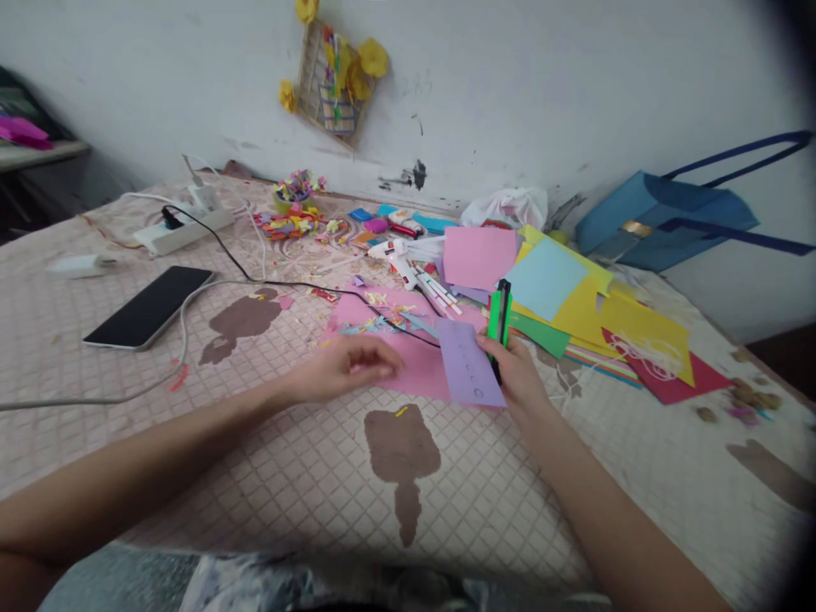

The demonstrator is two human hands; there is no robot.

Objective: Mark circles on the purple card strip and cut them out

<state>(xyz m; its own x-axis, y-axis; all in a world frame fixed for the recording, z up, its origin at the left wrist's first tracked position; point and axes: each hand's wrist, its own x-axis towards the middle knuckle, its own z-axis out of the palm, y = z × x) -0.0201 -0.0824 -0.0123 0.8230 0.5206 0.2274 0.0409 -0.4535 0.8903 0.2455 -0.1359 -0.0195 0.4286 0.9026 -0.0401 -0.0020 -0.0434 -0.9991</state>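
Note:
My right hand [519,374] is closed around a slim green and black tool [501,319], perhaps a stapler or a box cutter; its exact kind is unclear. The same hand pinches a purple piece of paper [468,361] marked with a row of small curled shapes. My left hand [348,367] hovers at the left edge of a pink sheet [417,365], its fingers loosely bent and nothing visible in them. Thin paper strips [382,323] lie scattered on that sheet, and a black cable [306,283] crosses it.
Colored paper sheets [548,276] are piled at the right, beside a blue bag [663,217]. A white glue gun [400,259] and several pens [437,289] lie behind the pink sheet. Leftward are a phone [150,308], a power strip [184,228] and paper flowers [286,223].

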